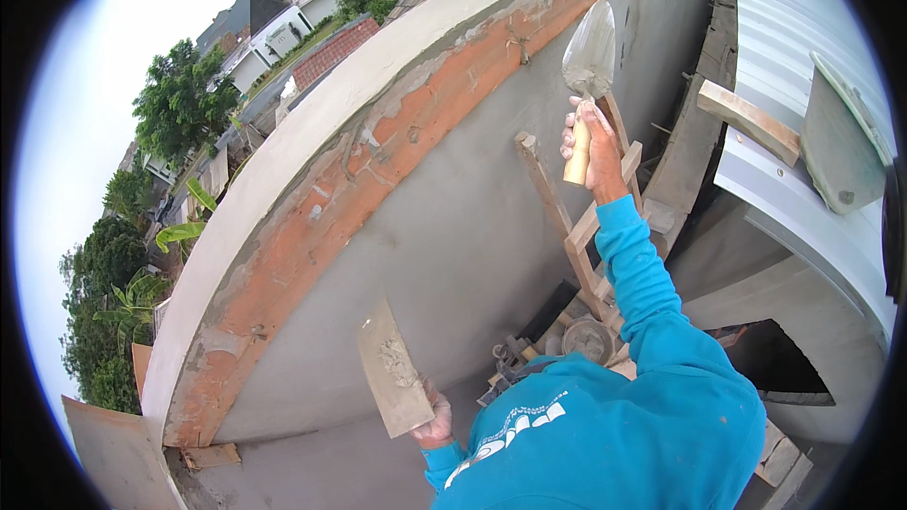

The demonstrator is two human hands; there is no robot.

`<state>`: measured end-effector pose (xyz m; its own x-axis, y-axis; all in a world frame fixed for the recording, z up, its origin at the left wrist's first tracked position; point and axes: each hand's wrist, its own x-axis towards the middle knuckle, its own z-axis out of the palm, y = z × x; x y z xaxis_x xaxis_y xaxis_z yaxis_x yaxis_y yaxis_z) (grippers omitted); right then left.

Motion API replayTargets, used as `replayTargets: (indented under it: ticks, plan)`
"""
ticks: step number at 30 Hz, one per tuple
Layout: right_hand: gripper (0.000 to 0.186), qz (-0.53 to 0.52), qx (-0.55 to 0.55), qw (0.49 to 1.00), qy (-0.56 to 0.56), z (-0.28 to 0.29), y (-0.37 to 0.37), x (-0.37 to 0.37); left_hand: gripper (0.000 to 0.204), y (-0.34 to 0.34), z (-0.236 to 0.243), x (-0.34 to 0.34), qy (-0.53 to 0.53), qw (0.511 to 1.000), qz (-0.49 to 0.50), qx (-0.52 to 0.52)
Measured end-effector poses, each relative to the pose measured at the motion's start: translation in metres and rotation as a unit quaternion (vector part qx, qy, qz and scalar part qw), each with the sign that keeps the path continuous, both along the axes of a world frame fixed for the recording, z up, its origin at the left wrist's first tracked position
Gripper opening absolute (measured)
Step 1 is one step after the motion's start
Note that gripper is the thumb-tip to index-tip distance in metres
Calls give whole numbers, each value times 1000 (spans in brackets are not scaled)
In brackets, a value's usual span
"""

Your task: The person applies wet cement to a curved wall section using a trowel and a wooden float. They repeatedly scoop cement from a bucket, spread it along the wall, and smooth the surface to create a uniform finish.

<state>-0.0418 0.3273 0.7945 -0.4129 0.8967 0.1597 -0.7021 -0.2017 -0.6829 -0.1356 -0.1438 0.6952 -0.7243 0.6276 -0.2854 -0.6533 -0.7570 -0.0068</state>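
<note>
My right hand (597, 144) is raised in front of the wall and wrapped round the pale wooden handle of a pointed trowel (590, 49). The trowel's wide metal blade points up and has grey smears on it. Lower down, my left hand (436, 423) grips the near end of a flat rectangular mortar board (387, 387); some of its fingers are hidden under it. A small lump of grey mortar (398, 363) sits on the board. Smooth grey plaster (378, 269) covers the wall's face, below a strip of exposed orange brick (312, 217) under the pale top edge.
Wooden scaffold pieces (586, 227) stand against the wall beyond my right arm. Below them is a round bucket (588, 340) among loose wood. To the right, a corrugated metal roof (794, 19) carries a timber block (749, 120) and a greenish panel (841, 137).
</note>
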Motion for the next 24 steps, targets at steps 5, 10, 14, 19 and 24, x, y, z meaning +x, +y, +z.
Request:
replayTargets:
  ticks: [5,10,14,19,24]
  plan:
    - [39,-17,8,1000,16,12,111,15,28,10,4,3,-6,1000,15,-17]
    - [35,-40,26,998,-37,32,186,26,28,25,4,10,-3,999,28,-30]
    - [41,-29,19,999,-24,32,239,20,29,42,-1,14,-5,998,23,-63]
    - [45,-33,8,999,1,21,296,8,30,68,13,21,-17,991,33,-131]
    - [47,-20,22,999,-21,20,346,11,29,65,-2,17,15,995,1,-99]
